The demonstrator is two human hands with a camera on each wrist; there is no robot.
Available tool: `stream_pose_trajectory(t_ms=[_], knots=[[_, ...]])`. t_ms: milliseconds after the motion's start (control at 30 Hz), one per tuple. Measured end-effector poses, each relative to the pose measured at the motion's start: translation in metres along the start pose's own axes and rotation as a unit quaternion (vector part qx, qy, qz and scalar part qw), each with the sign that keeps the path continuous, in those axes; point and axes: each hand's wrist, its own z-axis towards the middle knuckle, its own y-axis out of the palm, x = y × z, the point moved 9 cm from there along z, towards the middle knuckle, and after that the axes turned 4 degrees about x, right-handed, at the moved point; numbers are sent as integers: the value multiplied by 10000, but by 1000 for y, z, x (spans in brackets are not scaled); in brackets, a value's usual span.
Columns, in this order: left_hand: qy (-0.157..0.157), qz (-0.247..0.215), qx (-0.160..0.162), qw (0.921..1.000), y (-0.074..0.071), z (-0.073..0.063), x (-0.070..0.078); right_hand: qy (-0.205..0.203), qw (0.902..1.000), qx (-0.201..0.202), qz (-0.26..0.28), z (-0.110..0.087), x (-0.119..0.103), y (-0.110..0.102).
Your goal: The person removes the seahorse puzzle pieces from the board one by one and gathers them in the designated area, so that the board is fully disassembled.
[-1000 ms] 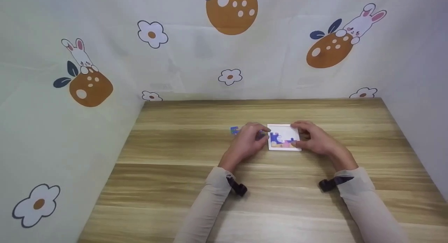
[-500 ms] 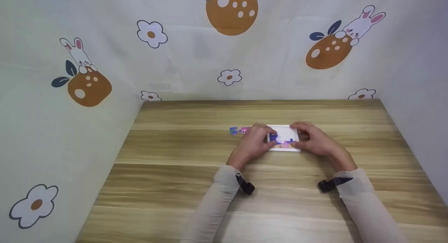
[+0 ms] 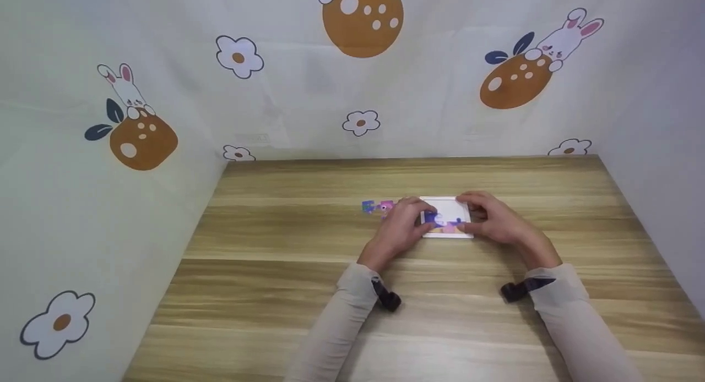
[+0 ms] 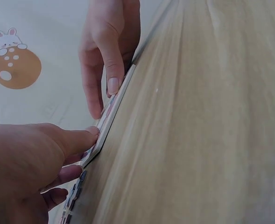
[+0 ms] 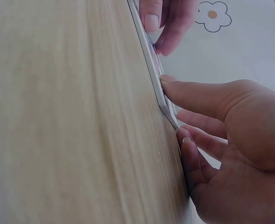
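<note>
A small square jigsaw puzzle tray point(image 3: 454, 208) with a white rim lies on the table. Blue, pink and yellow puzzle pieces point(image 3: 449, 227) fill its near and left part; the far part is bare white. My left hand point(image 3: 395, 223) grips the left side, thumb and forefinger reaching over the rim onto the pieces. In the left wrist view its thumb point(image 4: 88, 135) presses on top, with other fingers at the edge. My right hand point(image 3: 500, 219) holds the right side, thumb point(image 5: 174, 88) on top near the corner. The left hand partly hides loose pieces beside the tray.
A blue-green loose puzzle piece point(image 3: 367, 207) and a pink one point(image 3: 386, 206) lie left of the tray, beside the left hand. The wood-grain table point(image 3: 264, 294) is bounded by a patterned cloth point(image 3: 297, 90) at the back and sides.
My left hand has moved right, from beside the tray's left edge to over its rim and pieces. The pink loose piece now shows. The right hand stays in place.
</note>
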Motion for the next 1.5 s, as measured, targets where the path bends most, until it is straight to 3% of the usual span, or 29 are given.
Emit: stream_pose_trajectory(t_ms=[233,500,733,1100,1267,1500], knots=[[-329,-266,3,9991,-1,-3,-2,96,9999,-27,57,0,-1,1],[41,24,218,9998,-4,-1,3,-212,9996,59,155,1,-6,0],[300,-223,185,9991,-3,-2,7,-160,9995,-21,263,1,-4,2],[384,-501,292,9976,-4,-1,5,-64,9999,-9,99,2,-2,2],[500,-363,158,9980,-3,1,7,-54,9999,-6,86,2,-3,2],[387,-363,8,9986,0,1,5,-120,9999,22,67,1,-3,2]])
